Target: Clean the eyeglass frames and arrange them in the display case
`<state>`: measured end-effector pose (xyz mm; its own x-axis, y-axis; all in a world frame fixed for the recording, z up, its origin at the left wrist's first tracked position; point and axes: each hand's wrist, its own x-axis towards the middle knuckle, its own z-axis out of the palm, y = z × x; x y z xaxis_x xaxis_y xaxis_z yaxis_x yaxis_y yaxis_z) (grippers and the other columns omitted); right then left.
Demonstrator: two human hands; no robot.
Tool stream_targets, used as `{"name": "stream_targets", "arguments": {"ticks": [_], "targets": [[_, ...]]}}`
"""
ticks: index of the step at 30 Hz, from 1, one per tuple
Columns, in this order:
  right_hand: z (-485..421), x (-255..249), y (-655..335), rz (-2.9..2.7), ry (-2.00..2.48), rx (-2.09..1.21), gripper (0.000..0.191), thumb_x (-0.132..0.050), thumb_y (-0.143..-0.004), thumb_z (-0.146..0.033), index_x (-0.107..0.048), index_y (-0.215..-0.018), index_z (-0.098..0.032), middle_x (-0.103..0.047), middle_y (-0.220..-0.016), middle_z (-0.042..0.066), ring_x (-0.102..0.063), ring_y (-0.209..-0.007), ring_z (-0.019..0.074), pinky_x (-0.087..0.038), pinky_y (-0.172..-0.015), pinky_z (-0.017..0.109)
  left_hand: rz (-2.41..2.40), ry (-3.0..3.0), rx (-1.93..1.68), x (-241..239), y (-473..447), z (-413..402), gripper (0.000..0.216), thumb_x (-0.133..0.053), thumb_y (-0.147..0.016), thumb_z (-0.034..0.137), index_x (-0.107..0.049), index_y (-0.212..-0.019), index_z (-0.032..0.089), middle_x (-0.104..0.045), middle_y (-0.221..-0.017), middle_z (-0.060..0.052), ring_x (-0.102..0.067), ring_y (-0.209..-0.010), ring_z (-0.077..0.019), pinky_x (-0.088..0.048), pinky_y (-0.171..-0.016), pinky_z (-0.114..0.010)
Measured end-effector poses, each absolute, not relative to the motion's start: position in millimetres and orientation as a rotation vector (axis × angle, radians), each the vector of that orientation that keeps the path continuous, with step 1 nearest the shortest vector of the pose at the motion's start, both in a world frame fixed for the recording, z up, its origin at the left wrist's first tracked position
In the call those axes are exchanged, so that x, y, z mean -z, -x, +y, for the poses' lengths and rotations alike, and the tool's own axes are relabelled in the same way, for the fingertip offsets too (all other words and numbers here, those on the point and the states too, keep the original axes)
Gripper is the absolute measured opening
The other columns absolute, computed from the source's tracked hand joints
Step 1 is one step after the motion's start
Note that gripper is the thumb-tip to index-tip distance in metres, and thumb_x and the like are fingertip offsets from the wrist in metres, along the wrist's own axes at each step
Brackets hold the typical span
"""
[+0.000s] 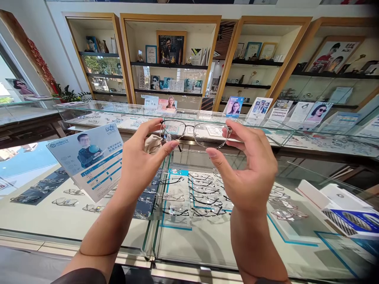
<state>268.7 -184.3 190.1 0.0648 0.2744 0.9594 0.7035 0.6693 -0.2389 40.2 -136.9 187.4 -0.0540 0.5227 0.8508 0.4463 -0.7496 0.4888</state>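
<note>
A pair of eyeglasses [190,126] with thin dark-topped rims and clear round lenses is held up in front of me, above the glass counter. My left hand [139,163] is closed on its left end, fingers above and thumb below. A crumpled beige cloth [151,142] shows behind the left fingers, inside that hand. My right hand [250,163] pinches the right end near the hinge, its thumb low beside the lens. One dark temple tip shows below the left lens.
Below lies a glass display case [201,244] with several rows of eyeglasses [207,191]. A printed sign [89,157] stands left of my left arm, and a white-and-blue box [349,209] is at right. Another glass counter [124,118] crosses behind, before wooden shelves [170,17].
</note>
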Motion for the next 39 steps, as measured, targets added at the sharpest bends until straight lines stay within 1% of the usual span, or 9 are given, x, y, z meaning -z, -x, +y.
{"name": "stream_targets", "arguments": {"ticks": [5,11,17,24,30,35,39], "targets": [[-187.2,-191.9,-267.3,-1.509,0.843,0.414,0.051,-0.081,-0.096,-0.042,-0.07,-0.146,-0.033,-0.074,-0.127,0.01,-0.071,-0.115,0.033,-0.069,-0.098,0.059,1.08,-2.125,-1.948,-187.6,-40.4,-138.9,0.056,-0.086,-0.09,0.06,-0.071,-0.137,0.033,-0.079,-0.131,-0.009,-0.074,-0.127,-0.0305,-0.064,-0.105,-0.046],[-188.5,-192.3,-267.4,-1.529,0.841,0.391,0.052,-0.08,-0.096,-0.038,-0.07,-0.147,-0.033,-0.074,-0.13,0.01,-0.07,-0.121,0.0344,-0.065,-0.107,0.064,1.06,-2.122,-1.956,-185.7,-40.5,-138.9,0.057,-0.086,-0.09,0.059,-0.072,-0.139,0.032,-0.079,-0.133,-0.009,-0.075,-0.128,-0.0308,-0.065,-0.108,-0.047],[-190.5,-191.9,-266.6,-1.533,0.846,0.372,0.053,-0.081,-0.095,-0.034,-0.069,-0.147,-0.034,-0.073,-0.133,0.01,-0.07,-0.123,0.0353,-0.064,-0.109,0.066,1.079,-2.115,-1.954,-187.0,-41.0,-140.8,0.058,-0.088,-0.089,0.059,-0.073,-0.138,0.032,-0.08,-0.132,-0.01,-0.076,-0.127,-0.0311,-0.065,-0.107,-0.047],[-190.0,-192.8,-267.0,-1.545,0.856,0.384,0.05,-0.079,-0.097,-0.037,-0.069,-0.146,-0.034,-0.074,-0.133,0.01,-0.071,-0.123,0.0364,-0.064,-0.108,0.067,1.089,-2.133,-1.972,-186.3,-39.2,-142.0,0.06,-0.087,-0.089,0.061,-0.071,-0.14,0.033,-0.079,-0.135,-0.009,-0.074,-0.13,-0.0317,-0.064,-0.111,-0.049],[-193.1,-193.4,-266.2,-1.55,0.875,0.396,0.05,-0.078,-0.099,-0.038,-0.068,-0.148,-0.035,-0.074,-0.137,0.01,-0.068,-0.132,0.0386,-0.06,-0.113,0.069,1.082,-2.14,-1.975,-186.8,-40.6,-142.1,0.06,-0.088,-0.088,0.06,-0.07,-0.138,0.032,-0.078,-0.134,-0.009,-0.074,-0.13,-0.0314,-0.063,-0.111,-0.049],[-195.9,-192.9,-265.8,-1.534,0.879,0.399,0.051,-0.077,-0.1,-0.037,-0.068,-0.149,-0.036,-0.073,-0.141,0.011,-0.066,-0.135,0.0397,-0.058,-0.114,0.07,1.077,-2.137,-1.929,-186.2,-41.6,-140.7,0.058,-0.087,-0.09,0.06,-0.07,-0.138,0.032,-0.077,-0.136,-0.009,-0.074,-0.13,-0.0313,-0.064,-0.109,-0.047],[-196.1,-193.4,-266.0,-1.532,0.893,0.393,0.05,-0.077,-0.099,-0.039,-0.068,-0.149,-0.037,-0.073,-0.142,0.01,-0.065,-0.138,0.0404,-0.055,-0.117,0.07,1.073,-2.15,-1.938,-187.5,-41.9,-141.4,0.056,-0.086,-0.091,0.058,-0.069,-0.138,0.033,-0.077,-0.136,-0.008,-0.072,-0.132,-0.0309,-0.064,-0.11,-0.048]]}}
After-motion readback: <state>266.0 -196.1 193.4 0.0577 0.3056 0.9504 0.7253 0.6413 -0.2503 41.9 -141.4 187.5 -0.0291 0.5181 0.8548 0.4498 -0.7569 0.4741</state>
